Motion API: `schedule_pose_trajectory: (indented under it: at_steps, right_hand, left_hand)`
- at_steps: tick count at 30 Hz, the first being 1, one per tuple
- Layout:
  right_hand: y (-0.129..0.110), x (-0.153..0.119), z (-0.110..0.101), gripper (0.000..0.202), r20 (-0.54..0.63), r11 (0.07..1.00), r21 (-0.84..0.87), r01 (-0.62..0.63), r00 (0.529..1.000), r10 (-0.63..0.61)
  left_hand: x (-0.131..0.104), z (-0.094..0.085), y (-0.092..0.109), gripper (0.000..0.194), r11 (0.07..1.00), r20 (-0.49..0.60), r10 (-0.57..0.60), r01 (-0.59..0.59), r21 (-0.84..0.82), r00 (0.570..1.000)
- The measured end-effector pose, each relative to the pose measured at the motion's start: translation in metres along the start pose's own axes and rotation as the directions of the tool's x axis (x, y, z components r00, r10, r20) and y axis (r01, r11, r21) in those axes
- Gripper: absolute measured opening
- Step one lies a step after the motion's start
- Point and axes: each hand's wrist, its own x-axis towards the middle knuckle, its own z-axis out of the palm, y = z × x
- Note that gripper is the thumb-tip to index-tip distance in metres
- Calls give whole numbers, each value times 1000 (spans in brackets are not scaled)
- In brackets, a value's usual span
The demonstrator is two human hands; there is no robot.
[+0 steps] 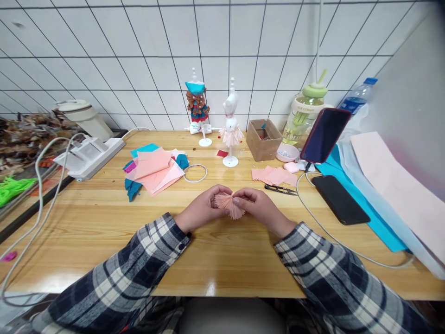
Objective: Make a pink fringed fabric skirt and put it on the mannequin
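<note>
Between my hands, over the middle of the wooden table [208,273], is a pleated piece of pink crepe paper [235,211] fanned out with a jagged lower edge. My left hand [205,206] grips its left side, fingers curled behind it. My right hand [259,206] pinches the gathered top on the right. Beyond them stands a small white dress form [231,104] with a pink pleated paper skirt [231,136] around it. Farther back is a second dress form [197,104] dressed in blue, brown and red.
Pink paper sheets [156,171] and a white ring [195,173] lie to the left. On the right are cut pink strips [274,176], thread snips [281,189], a cardboard box [264,141], a phone [340,199] and a propped phone [325,134] with its cable. A power strip [88,157] sits far left.
</note>
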Motion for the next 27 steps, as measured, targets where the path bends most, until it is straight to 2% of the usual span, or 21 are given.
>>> schedule_pose_trajectory:
  at_steps: [4,7,10,12,13,14,16,18,19,20,22,24,27]
  right_hand:
    - [3,0,2,26,-12,999,-34,16,1000,-17]
    - [3,-1,3,28,-38,1000,17,-19,999,20]
    - [2,0,3,30,-57,993,102,-55,997,61]
    - [1,1,1,28,-78,998,50,-29,996,33]
    - [0,1,-1,26,-101,1000,-22,4,995,-6]
    - [-1,1,-3,24,-132,992,-120,46,989,-62]
    - [-3,0,-6,18,-186,920,-361,154,955,-233]
    - [-3,-1,-8,11,-164,773,-584,248,897,-412]
    - [-3,-2,-9,8,-119,689,-671,276,876,-467]
    - [-2,-3,-9,6,-67,612,-736,289,869,-490]
    - [0,-4,-7,6,15,514,-810,282,886,-463]
    - [2,-5,-5,9,66,492,-825,276,913,-401]
    - [3,-6,-4,25,106,532,-794,295,928,-357]
  left_hand:
    - [-1,3,3,43,995,14,44,-45,92,999]
    - [-2,7,4,42,997,19,67,-68,46,998]
    - [-4,11,6,50,997,42,76,-76,1,996]
    - [-4,5,10,57,990,43,94,-98,99,995]
    - [-4,-1,12,56,970,22,125,-127,208,992]
    - [-3,-10,14,49,929,-5,172,-161,334,985]
    - [-1,-34,16,26,771,-80,301,-193,607,950]
    - [2,-63,13,25,571,-161,396,-105,814,904]
    - [3,-76,10,28,474,-159,390,-50,879,907]
    - [4,-88,7,32,398,-170,374,8,918,912]
    - [5,-104,-2,39,300,-178,299,85,950,938]
    - [6,-110,-8,33,244,-187,254,124,962,949]
    - [7,-106,-10,22,212,-188,234,138,968,954]
